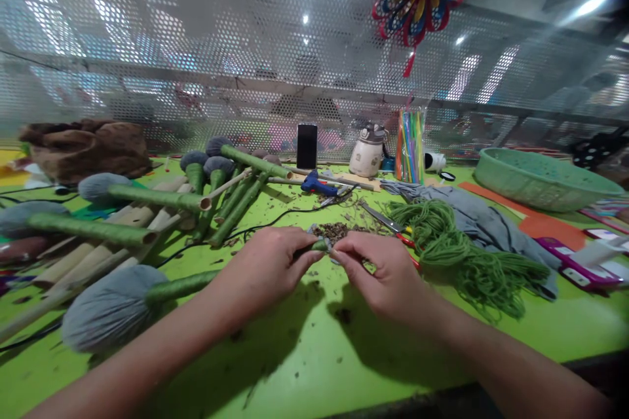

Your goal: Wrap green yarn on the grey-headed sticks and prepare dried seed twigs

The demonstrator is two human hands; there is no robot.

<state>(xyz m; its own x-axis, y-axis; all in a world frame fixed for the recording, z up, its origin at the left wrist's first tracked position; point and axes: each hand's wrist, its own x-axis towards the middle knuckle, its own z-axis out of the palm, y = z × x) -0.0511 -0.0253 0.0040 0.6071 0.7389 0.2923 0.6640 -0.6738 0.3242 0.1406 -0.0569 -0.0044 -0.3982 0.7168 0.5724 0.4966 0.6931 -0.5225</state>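
My left hand (275, 262) is closed round a thin stick wrapped in green yarn, whose tip (320, 245) shows past the fingers. Behind my left forearm runs more of a green-wrapped stick (184, 287), ending in a round grey cloth head (115, 308); it seems to be the same piece. My right hand (381, 272) pinches thumb and fingers together right at the tip, on something too small to make out. Brown crumbs (337, 232) lie just beyond both hands. Scissors (386, 219) and a heap of green yarn (442, 229) lie to the right.
Several more cloth-headed, green-wrapped sticks (157, 196) lie at left over bare wooden sticks (83, 258). Further back are a blue glue gun (317, 184), a phone (306, 146), a jug (367, 152) and a green basin (545, 177). Grey cloth (472, 206) lies behind the yarn.
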